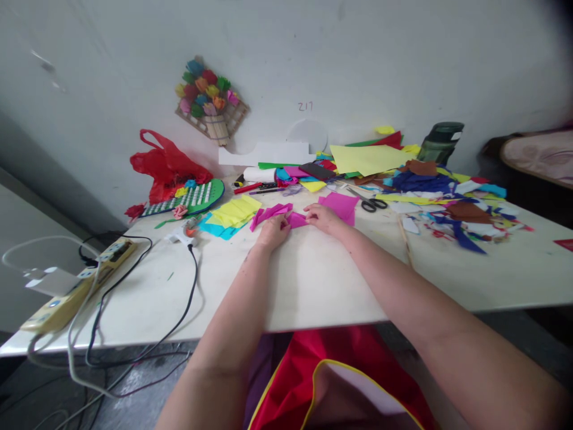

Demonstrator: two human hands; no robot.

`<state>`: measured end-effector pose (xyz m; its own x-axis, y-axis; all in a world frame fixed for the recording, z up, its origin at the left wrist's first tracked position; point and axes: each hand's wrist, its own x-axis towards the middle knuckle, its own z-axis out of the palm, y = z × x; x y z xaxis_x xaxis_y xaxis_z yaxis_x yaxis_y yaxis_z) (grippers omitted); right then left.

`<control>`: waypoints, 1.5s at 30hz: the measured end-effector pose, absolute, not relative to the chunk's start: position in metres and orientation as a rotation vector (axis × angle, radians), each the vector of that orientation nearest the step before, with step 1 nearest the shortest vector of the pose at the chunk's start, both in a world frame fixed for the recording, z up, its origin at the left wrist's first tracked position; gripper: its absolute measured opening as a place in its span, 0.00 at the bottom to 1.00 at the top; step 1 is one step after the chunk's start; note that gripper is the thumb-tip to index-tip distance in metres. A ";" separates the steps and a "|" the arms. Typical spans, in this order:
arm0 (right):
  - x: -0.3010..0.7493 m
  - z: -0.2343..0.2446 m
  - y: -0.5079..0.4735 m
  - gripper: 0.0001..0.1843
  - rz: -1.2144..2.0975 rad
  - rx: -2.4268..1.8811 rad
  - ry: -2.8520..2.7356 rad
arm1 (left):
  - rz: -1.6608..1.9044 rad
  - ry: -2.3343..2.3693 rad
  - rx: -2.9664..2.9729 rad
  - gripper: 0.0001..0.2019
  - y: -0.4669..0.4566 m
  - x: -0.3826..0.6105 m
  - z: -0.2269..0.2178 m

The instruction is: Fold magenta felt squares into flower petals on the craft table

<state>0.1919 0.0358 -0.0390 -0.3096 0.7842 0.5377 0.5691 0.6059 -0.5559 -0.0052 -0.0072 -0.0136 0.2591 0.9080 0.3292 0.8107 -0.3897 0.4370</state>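
A strip of magenta crepe paper point(296, 220) lies low over the table between my two hands. My left hand point(274, 232) is closed, its thumb and fingers pinching the strip's left part. My right hand point(326, 217) has its fingertips pressed together at the strip's right end. Folded magenta crepe paper point(264, 216) sits just beyond my left hand, and a flat magenta sheet point(341, 208) is partly behind my right hand. To the left, yellow crepe paper point(237, 210) overlaps blue crepe paper point(220, 229).
Scissors point(374, 205) and a thin wooden stick point(406, 242) lie right of my hands. Paper scraps point(470, 212) heap farther right, before a dark green bottle point(441, 143). A glue gun point(182, 233), its black cord, a power strip point(80, 286) and a red bag point(163, 164) occupy the left.
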 end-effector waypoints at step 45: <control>0.195 -0.022 0.015 0.25 0.226 -1.063 -2.473 | 0.022 1.458 2.582 0.35 -0.029 0.004 0.007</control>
